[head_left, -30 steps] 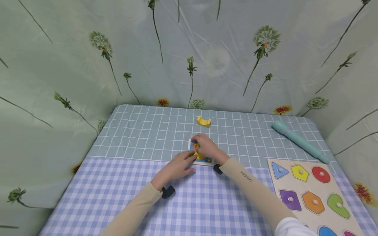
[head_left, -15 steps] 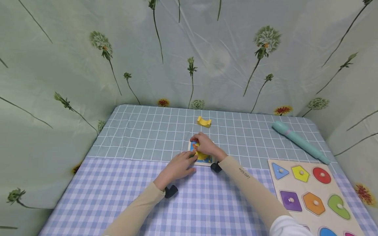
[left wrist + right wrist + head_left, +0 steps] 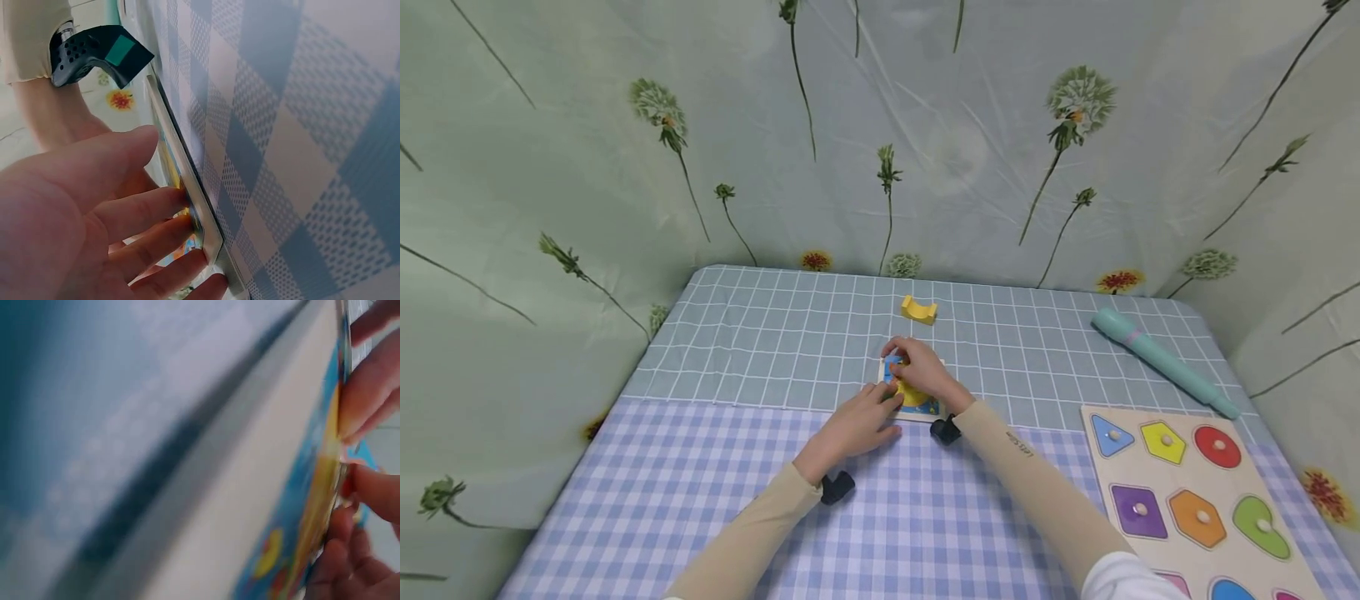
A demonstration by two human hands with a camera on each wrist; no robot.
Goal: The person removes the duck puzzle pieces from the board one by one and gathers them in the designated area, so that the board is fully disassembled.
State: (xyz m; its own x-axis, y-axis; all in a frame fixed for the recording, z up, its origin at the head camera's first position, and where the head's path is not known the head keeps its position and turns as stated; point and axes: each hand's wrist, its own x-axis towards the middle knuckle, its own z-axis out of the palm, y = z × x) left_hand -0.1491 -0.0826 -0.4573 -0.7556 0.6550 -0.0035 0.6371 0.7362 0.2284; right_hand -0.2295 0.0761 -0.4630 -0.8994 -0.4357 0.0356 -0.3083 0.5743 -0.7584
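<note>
A small wooden picture puzzle (image 3: 917, 408) with a blue and yellow picture lies near the seam of the two cloths. My left hand (image 3: 857, 421) reaches in from its left, fingers extended and fingertips resting on it. In the left wrist view, the fingertips of the left hand (image 3: 144, 219) meet the puzzle's pale wooden board (image 3: 181, 162). Over the puzzle's far left part, my right hand (image 3: 921, 368) bends its fingers and pinches a small piece, mostly hidden. The right wrist view shows the board's pale edge (image 3: 250, 456) close up and blurred, with fingers at the right.
Behind the puzzle lies a yellow curved block (image 3: 919, 310). A teal tapered stick (image 3: 1165, 354) lies at the far right. At the near right is a wooden shape board (image 3: 1138, 467) with knobbed coloured pieces. A floral curtain (image 3: 955, 125) hangs behind the table.
The right hand has shifted slightly left over the puzzle, its wrist moving left and down. The left hand has edged a little right. The other things stay put.
</note>
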